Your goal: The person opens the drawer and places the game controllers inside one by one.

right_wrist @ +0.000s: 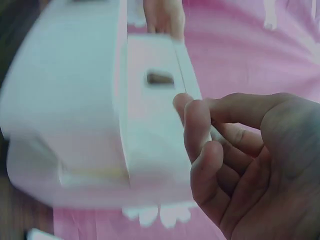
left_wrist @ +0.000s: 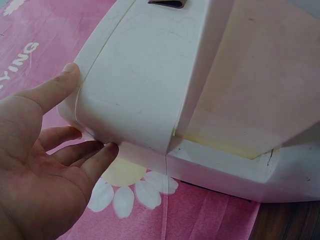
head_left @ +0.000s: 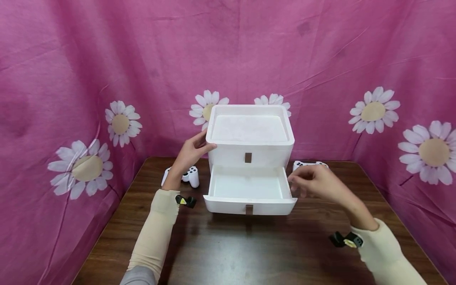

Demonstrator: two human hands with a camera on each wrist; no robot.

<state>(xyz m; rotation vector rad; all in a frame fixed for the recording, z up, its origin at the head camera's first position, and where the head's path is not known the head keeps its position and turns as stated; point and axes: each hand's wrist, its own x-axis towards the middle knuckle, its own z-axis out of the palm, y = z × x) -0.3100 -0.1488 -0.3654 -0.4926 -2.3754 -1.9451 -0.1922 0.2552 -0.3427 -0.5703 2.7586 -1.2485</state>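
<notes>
A white two-tier drawer unit [head_left: 268, 155] stands on the table, its lower drawer [head_left: 249, 206] pulled out and showing a bare white inside. Each drawer front carries a brown tab. At the unit's upper left corner my left hand [head_left: 190, 152] grips it, thumb on the front and fingers along the side, as the left wrist view also shows. My right hand [head_left: 317, 182] hovers just right of the lower drawer, fingers loosely bent, with nothing visible in it. In the right wrist view the hand [right_wrist: 250, 160] looks apart from the blurred unit.
A white game controller [head_left: 192, 176] lies left of the unit, partly behind my left wrist. Another white controller [head_left: 303, 163] is at the right, mostly hidden by my right hand. Behind the wooden table [head_left: 228, 253] hangs a pink flowered cloth [head_left: 249, 51].
</notes>
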